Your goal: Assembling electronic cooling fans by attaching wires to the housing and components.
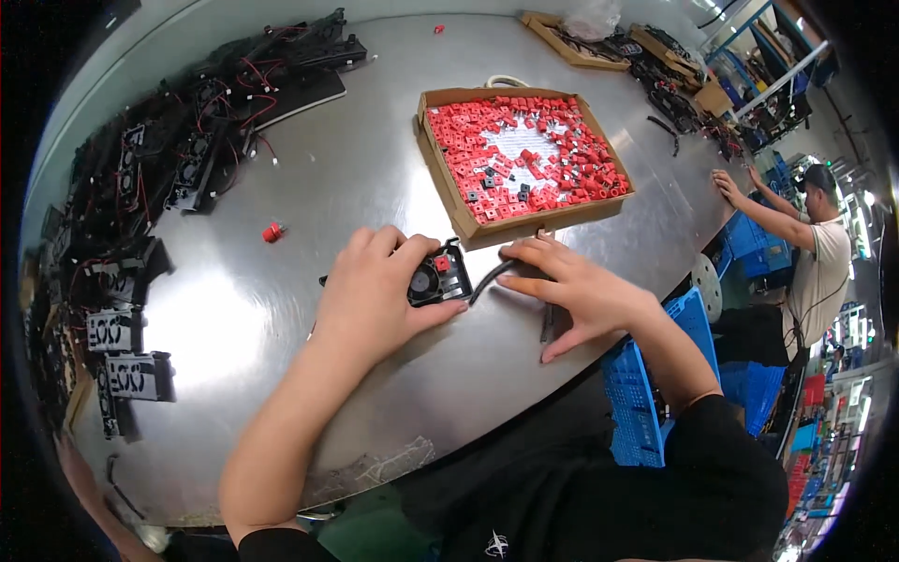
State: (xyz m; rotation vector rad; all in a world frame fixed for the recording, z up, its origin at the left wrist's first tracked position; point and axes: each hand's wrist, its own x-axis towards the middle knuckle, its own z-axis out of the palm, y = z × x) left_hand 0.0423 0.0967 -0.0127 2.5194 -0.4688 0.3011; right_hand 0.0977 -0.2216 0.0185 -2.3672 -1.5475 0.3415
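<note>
My left hand [370, 286] grips a black plastic housing [457, 281] low over the metal table. A small round fan [423, 282] and a red square piece [443, 265] show in it, and my palm and fingers hide its left side. From the housing's right corner a curved black strip [487, 279] runs to my right hand [581, 286]. The fingers of that hand are stretched out over the strip's end, with the thumb spread apart. Below its palm lies a thin dark piece [548, 323], partly hidden. Just beyond both hands is a cardboard tray [538, 225] of small red parts.
Black fan assemblies with red wires [201, 140] are piled along the left side. A loose red part [272, 232] lies nearer. More black parts [674, 108] and a shallow box [571, 51] sit far right. Blue crates [637, 403] stand past the table edge; a co-worker [815, 253] is at right.
</note>
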